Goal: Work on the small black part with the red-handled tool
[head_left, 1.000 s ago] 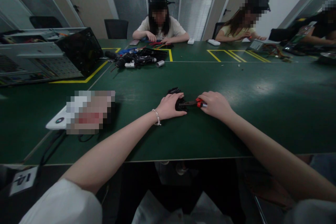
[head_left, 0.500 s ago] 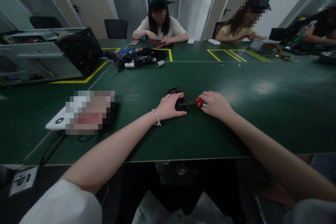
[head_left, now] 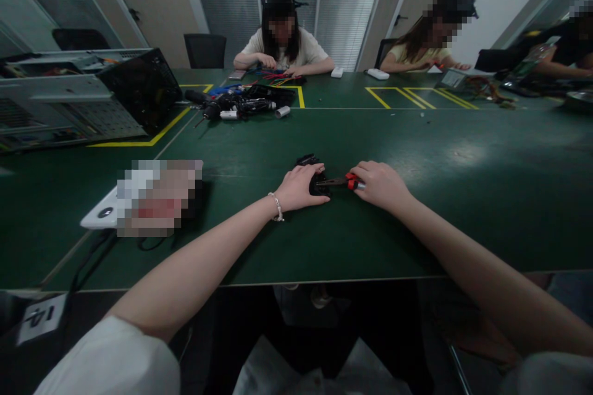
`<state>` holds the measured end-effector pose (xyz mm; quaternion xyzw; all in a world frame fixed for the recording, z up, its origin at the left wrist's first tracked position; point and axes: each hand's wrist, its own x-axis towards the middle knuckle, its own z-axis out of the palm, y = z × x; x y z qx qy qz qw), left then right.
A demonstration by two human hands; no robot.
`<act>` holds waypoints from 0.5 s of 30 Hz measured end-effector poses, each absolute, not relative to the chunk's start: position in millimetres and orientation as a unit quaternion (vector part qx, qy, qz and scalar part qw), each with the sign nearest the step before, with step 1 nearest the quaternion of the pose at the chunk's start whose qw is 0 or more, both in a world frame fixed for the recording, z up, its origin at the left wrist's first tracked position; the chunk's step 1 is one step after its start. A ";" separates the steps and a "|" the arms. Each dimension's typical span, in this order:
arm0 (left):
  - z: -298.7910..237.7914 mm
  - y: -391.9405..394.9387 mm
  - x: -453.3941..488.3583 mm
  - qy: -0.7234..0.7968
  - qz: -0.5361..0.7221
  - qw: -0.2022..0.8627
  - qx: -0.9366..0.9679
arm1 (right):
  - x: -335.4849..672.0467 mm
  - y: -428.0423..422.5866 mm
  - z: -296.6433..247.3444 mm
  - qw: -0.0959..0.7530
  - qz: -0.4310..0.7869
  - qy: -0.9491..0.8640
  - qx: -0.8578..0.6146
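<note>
On the green table, my left hand (head_left: 302,187) grips a small black part (head_left: 319,187), thumb on the near side and fingers on the far side. Much of this part lies hidden under the hand, and its exact kind is not clear. My right hand (head_left: 380,184) is closed around the red handles of a pair of pliers (head_left: 351,181). The long dark jaws of the pliers point left and reach the black part between my left thumb and fingers. Just beyond my left hand, a further black piece (head_left: 308,159) shows; whether it joins the held part I cannot tell.
A white device (head_left: 104,216) with a cable lies at left. Behind it stands an open computer case (head_left: 69,102). A black power drill (head_left: 215,108) lies among cables at the far middle. Several people sit across the table (head_left: 463,210), one handling wires (head_left: 278,77).
My hands, the pliers and the black part look almost unmoved. At the far right, a small white thing now shows by a co-worker's hands.
</note>
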<state>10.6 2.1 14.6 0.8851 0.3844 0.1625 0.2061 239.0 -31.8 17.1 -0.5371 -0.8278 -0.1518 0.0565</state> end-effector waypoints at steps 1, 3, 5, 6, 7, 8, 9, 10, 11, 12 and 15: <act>13.8 2.4 10.6 0.384 0.164 0.204 0.885 | 239.0 -31.9 17.4 0.056 -0.157 -0.829 -0.534; 11.9 3.2 10.5 0.383 0.167 0.201 0.886 | 239.2 -31.9 18.0 0.056 -0.168 -0.831 -0.527; 10.2 4.0 10.5 0.382 0.170 0.198 0.887 | 239.4 -32.0 18.4 0.058 -0.179 -0.832 -0.522; 9.5 4.3 10.6 0.381 0.171 0.197 0.887 | 239.5 -32.0 18.4 0.059 -0.183 -0.832 -0.521; 9.1 4.5 10.6 0.380 0.172 0.197 0.887 | 239.5 -32.1 18.3 0.059 -0.184 -0.831 -0.521; 8.9 4.6 10.6 0.379 0.172 0.197 0.887 | 239.5 -32.1 18.1 0.058 -0.183 -0.830 -0.524; 9.0 4.6 10.6 0.380 0.173 0.197 0.887 | 239.4 -32.1 17.7 0.058 -0.179 -0.829 -0.526; 9.4 4.5 10.6 0.380 0.173 0.198 0.887 | 239.4 -32.0 17.3 0.059 -0.172 -0.828 -0.530; 9.9 4.2 10.5 0.380 0.172 0.199 0.887 | 239.4 -31.9 16.9 0.060 -0.164 -0.827 -0.534; 10.6 3.9 10.4 0.381 0.172 0.199 0.886 | 239.4 -31.9 16.4 0.061 -0.158 -0.827 -0.537; 12.4 2.8 10.3 0.382 0.168 0.203 0.886 | 239.5 -31.6 16.0 0.059 -0.148 -0.826 -0.541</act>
